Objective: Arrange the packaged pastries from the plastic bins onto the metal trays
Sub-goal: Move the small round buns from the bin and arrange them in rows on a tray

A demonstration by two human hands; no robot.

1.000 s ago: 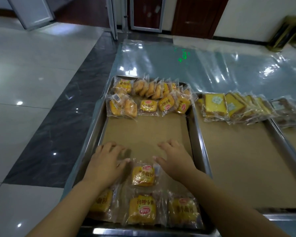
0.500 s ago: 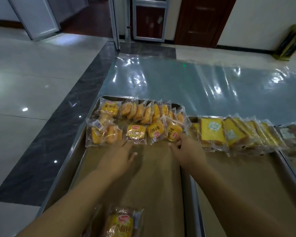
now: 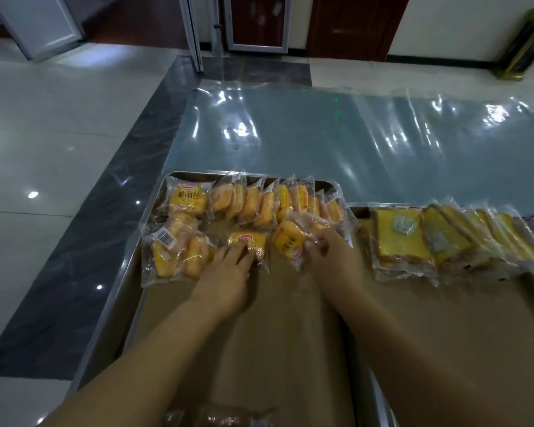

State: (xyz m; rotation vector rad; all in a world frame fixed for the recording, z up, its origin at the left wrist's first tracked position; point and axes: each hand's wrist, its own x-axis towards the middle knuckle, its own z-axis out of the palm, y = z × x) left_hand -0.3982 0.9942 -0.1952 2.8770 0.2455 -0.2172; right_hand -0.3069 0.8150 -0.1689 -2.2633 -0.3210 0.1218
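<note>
The left hand (image 3: 228, 269) lies flat, fingers straight and apart, with the fingertips on the middle pack (image 3: 247, 241). I judge that it presses this pack down so it stays in line. The right hand (image 3: 330, 254) has its fingers together and pinches the wrapper of the tilted pack (image 3: 290, 241), which stands on one edge. Probably it is being turned to lie flat, or to lean on the back row (image 3: 275, 201).

All these packs are in the upper part of the left tray (image 3: 114, 331), on brown paper (image 3: 284, 334). The back row stands upright and tight, which saves place. A second row starts in front of it, with 2 bigger packs (image 3: 179, 254) at its left end.

To the right, the right tray (image 3: 475, 318) holds cake slices (image 3: 401, 238) that overlap. They lie near the right hand, so the tilted pack has little room on that side. A clear sheet (image 3: 321, 134) covers the surface behind both trays. At the bottom edge of the frame lies 1 blurred pack (image 3: 222, 419). The bins are not in view. Most of the paper is bare, so much work remains.
</note>
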